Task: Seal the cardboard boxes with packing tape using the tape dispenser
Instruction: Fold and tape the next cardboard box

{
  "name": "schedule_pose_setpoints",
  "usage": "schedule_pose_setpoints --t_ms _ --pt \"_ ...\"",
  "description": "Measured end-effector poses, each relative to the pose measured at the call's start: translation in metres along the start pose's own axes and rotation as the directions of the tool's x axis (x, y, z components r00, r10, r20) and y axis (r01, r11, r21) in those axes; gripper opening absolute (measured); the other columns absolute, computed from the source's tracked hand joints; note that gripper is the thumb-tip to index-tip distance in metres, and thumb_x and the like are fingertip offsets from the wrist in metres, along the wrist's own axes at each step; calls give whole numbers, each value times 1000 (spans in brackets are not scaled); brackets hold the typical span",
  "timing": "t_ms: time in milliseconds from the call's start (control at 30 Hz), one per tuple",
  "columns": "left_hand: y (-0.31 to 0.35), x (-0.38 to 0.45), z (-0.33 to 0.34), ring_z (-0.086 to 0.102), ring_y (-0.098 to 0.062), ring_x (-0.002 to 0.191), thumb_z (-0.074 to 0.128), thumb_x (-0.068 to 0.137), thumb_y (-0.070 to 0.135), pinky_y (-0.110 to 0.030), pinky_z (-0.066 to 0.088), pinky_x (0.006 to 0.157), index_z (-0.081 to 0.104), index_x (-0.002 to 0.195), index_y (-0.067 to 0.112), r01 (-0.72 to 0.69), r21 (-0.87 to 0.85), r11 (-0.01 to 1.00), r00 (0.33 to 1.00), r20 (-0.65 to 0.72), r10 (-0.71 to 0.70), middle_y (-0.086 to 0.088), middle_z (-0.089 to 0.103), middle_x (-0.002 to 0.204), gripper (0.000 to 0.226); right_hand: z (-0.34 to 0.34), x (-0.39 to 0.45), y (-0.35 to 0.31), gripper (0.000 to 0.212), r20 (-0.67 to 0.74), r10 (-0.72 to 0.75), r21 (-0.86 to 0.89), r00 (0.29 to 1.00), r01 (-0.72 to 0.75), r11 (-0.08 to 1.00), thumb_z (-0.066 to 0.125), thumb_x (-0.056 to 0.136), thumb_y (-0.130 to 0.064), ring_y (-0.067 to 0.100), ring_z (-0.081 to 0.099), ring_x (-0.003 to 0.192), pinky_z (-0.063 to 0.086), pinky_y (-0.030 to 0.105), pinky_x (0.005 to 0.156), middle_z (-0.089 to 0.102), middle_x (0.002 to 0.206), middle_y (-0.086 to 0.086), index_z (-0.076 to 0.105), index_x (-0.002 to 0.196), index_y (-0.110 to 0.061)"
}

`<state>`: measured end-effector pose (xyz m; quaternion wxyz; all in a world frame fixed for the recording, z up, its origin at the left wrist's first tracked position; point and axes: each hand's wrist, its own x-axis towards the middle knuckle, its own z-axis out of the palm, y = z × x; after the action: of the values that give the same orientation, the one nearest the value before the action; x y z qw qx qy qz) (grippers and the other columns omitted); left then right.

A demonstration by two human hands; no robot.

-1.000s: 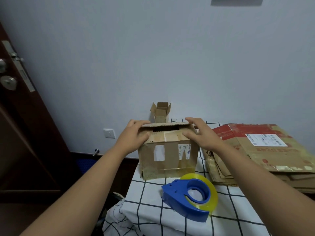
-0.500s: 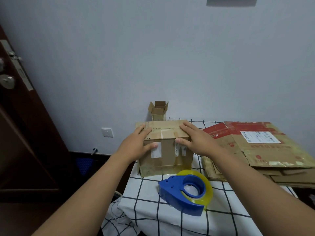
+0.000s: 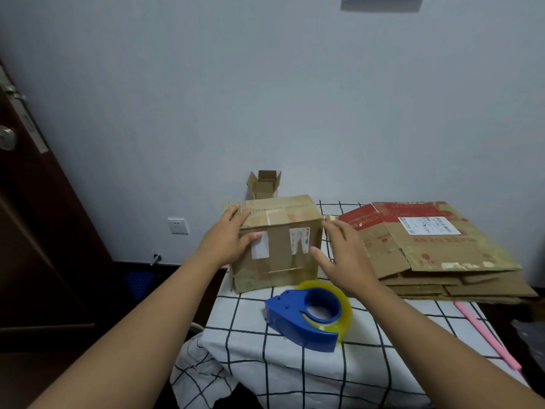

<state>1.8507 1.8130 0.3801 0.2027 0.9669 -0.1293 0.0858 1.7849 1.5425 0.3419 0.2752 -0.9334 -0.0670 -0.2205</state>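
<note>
Dispenser (image 3: 309,315) lies near of the box (image 3: 275,243), just below the open, empty right hand (image 3: 343,256); left hand (image 3: 228,242) grips the box's left corner

Near strip of counter (image 3: 383,358) open right of tape dispenser (image 3: 309,317) — pink stick (image 3: 486,335) lies along its right edge. Cardboard box (image 3: 277,243) blocks the far left, small open box (image 3: 264,184) behind it. Flattened cardboard stack (image 3: 427,252) fills far right — narrow gap between box and stack, right hand (image 3: 342,255) in it.
</note>
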Motion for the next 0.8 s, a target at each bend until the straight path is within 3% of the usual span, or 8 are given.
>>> schedule_pose_setpoints --t_ms 100,167,300,400,567,700,800 --pt "3 -5 -6 31 -25 143 48 94 59 -45 37 108 26 154 25 45 -19 999 997 -64 -46 0 16 162 73 2 -2 3 70 104 162 83 981 -171 982 56 95 -52 20 34 139 35 38 110 30 154 1 31 152 -20" --pt "3 -8 -14 30 -27 143 47 94 60 -46 37 108 26 154 25 91 -19 996 991 -99 -92 -2 16 162 72 5 -1 2 68 263 185 -2 947 -192 981 55 93 -59 21 40 135 39 39 106 37 150 1 39 147 -21" --pt "2 -17 -22 33 -31 141 48 94 59 -46 39 106 27 153 24 162 64 985 982 -112 -154 -6 16 162 71 11 -10 -4 68 569 140 -208 811 -22 978 54 73 -84 15 52 99 46 33 78 55 109 -4 59 108 -26" --pt "2 -27 -19 35 -33 139 48 94 59 -47 40 106 26 153 24 216 87 973 972 -118 -205 -7 17 162 72 18 -27 -6 79 748 129 -267 651 117 957 51 54 -95 15 41 99 44 36 81 55 98 -7 50 100 -30" --pt "3 -42 -13 35 -36 139 46 95 59 -49 42 106 24 154 22 281 69 957 954 -130 -270 -9 17 161 73 24 -49 -11 60 725 66 -306 686 235 922 54 65 -82 21 37 100 27 38 82 55 84 -6 53 87 -26" --pt "3 -57 -13 39 -39 134 47 94 60 -50 45 102 27 152 22 308 86 947 941 -171 -291 -10 19 159 71 33 -65 -14 55 707 105 -362 699 231 903 57 80 -72 22 49 88 28 42 96 58 91 -2 46 101 -22" --pt "2 -67 -15 40 -40 132 47 94 59 -50 44 101 29 151 23 326 91 941 931 -201 -304 -11 21 159 70 32 -73 -15 44 655 56 -319 754 208 925 55 88 -58 22 50 80 32 36 81 61 94 2 45 106 -19"
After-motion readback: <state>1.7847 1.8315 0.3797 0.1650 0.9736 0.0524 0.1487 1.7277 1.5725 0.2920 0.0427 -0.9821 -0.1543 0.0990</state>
